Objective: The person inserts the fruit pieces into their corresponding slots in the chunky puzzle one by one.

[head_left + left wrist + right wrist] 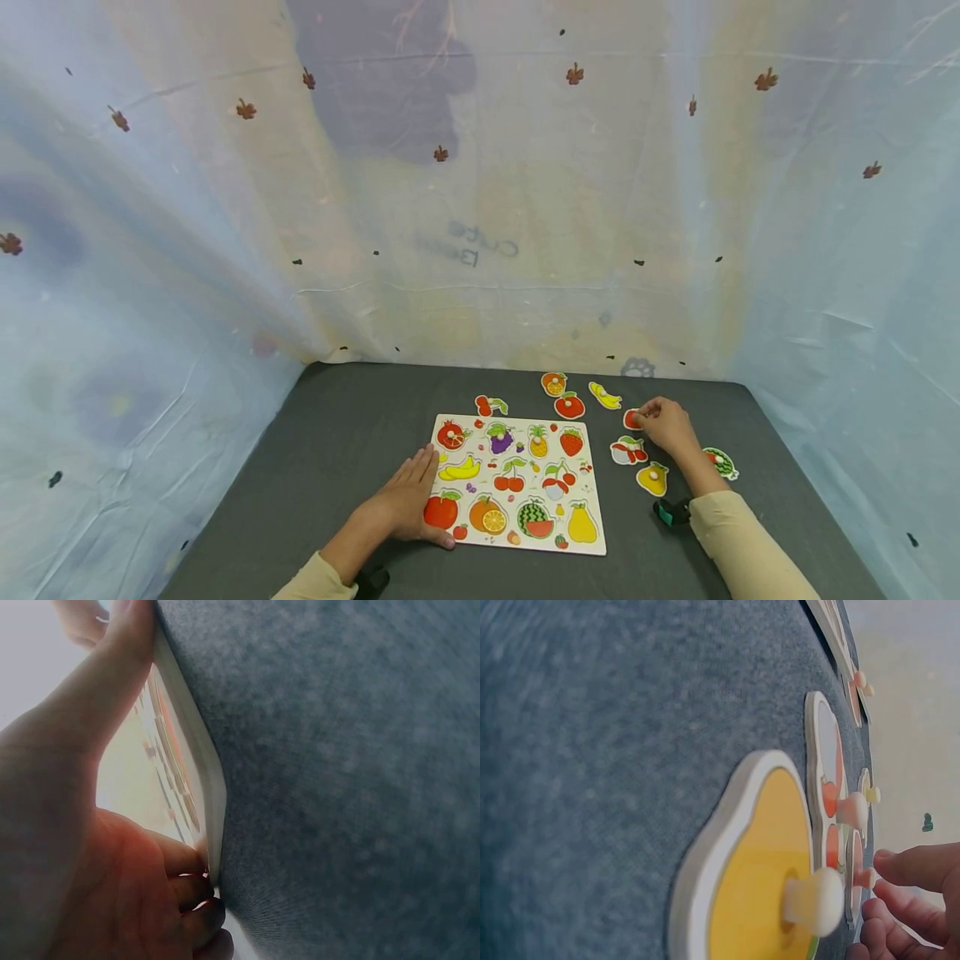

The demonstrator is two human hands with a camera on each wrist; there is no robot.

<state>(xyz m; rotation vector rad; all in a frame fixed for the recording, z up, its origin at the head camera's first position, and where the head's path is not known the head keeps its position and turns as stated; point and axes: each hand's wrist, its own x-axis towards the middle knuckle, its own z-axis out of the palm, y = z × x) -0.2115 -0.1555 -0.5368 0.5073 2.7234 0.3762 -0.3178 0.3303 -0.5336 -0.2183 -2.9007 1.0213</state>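
Note:
A white fruit puzzle board [517, 483] lies on the dark table, its printed fruits facing up. My left hand [408, 500] rests flat along its left edge, fingers spread, thumb by the lower left corner. In the left wrist view the fingers [199, 900] touch the board's side [210, 780]. Off the board's right side, my right hand [669, 427] reaches down to a small red fruit piece [632, 419], partly covered by the fingers. Thumb and forefinger pinch its pink knob [865, 877] in the right wrist view, and the piece is down on the cloth.
Close to the right hand lie a pear piece [652, 479], a red-and-white cherry piece [628, 451] and a watermelon piece [722, 463]. Behind the board are cherry [491, 406], orange [554, 383], apple [570, 406] and banana [605, 396] pieces. Patterned curtains [525, 208] surround the table.

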